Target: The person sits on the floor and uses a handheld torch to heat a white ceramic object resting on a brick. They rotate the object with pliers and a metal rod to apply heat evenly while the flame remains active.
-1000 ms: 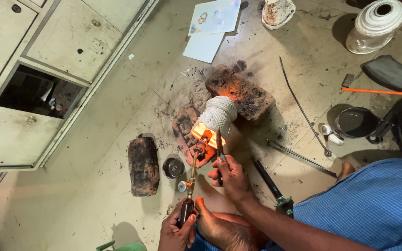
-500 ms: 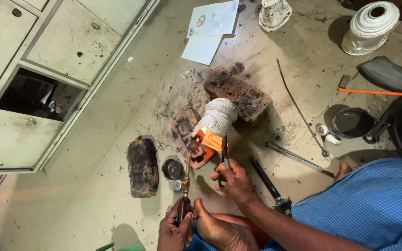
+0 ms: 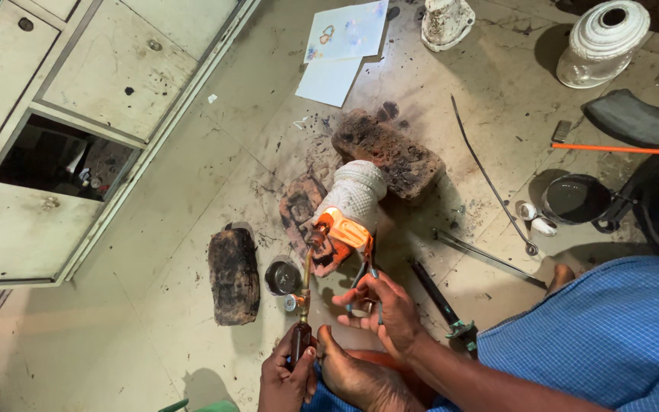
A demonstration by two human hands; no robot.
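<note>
Brass-tipped torch (image 3: 303, 305) upright, glowing orange-hot white crucible (image 3: 348, 214), thin tongs (image 3: 366, 278)

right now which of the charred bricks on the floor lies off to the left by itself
The dark upright one beside the small round tin; the other two touch the glowing white piece.

One view only, from a camera on the person's head. It looks steeply down at the floor (image 3: 154, 252), fairly near, with the glowing crucible (image 3: 348, 217) about mid-frame. Both hands sit below the crucible, a cabinet (image 3: 78, 91) upper left.
</note>
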